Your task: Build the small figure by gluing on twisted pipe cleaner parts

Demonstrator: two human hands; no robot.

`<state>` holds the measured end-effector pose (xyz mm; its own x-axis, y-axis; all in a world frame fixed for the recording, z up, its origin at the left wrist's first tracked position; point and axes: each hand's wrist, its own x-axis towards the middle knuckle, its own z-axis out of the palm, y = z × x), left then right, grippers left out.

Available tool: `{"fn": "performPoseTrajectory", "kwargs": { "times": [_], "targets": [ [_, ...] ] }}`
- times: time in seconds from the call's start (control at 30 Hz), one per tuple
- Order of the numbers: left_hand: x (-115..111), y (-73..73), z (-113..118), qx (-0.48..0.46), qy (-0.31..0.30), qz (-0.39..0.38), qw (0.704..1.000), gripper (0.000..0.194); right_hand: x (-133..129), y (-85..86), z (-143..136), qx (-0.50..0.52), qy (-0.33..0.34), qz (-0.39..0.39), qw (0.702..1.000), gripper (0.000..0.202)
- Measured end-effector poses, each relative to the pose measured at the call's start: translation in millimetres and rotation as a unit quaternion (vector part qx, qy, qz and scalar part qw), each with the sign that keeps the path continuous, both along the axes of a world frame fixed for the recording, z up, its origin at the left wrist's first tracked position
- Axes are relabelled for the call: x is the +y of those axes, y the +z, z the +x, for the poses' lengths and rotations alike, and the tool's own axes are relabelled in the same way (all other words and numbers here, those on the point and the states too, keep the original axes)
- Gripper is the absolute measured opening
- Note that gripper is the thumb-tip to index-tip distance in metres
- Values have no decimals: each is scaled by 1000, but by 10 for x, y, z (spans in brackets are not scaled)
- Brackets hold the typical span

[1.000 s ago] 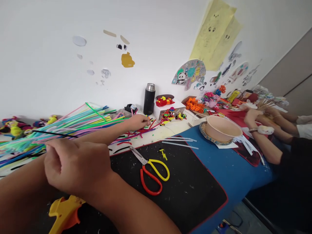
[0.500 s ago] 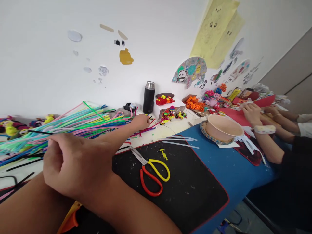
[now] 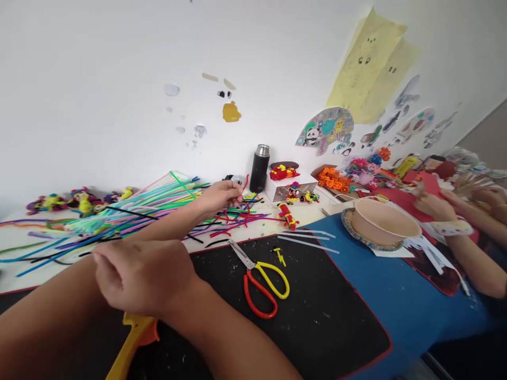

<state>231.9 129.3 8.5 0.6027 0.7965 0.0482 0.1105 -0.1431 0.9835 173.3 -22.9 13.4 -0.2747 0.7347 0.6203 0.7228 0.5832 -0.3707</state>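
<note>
My left hand reaches over the loose cut pieces at the back of the table, with thumb and fingers pinched together. A short red pipe cleaner sticks up at its fingertips. Nearer to me, my right hand is curled closed above my left forearm. Whatever it may hold is hidden by the back of the hand. Just below it shows a yellow tool with an orange trigger, like a glue gun, partly covered by my wrist. Scissors with one red and one yellow handle lie slightly apart on the black mat.
A heap of coloured pipe cleaners lies at the left. A black flask and small pipe-cleaner figures stand along the wall. White glue sticks lie near a beige bowl. Another person's hand handles red paper at the right.
My left hand has drawn back slightly from the loose pieces, and the red pipe cleaner now shows at its fingertips. My right hand stays curled. The view has swung left.
</note>
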Motion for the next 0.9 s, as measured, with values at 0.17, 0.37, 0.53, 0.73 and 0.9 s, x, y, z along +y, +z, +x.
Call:
{"fn": "performPoseTrajectory", "kwargs": {
  "times": [0.17,0.37,0.53,0.73,0.9],
  "targets": [
    [-283,286,-1038,-79,68,-50,993,33,68,-59,88,116,-12,-35,993,19],
    [-758,225,-2002,-70,213,-15,974,41,168,-110,196,324,16,-58,944,26],
    [-1046,146,-2341,-33,202,19,979,43,267,-237,173,406,32,-157,900,28],
    [-1123,216,-2331,29,151,52,987,44,234,-268,73,474,98,-275,830,35],
    [-1164,177,-2259,57,107,61,991,39,206,-211,62,504,104,-299,804,35]
  ]
}}
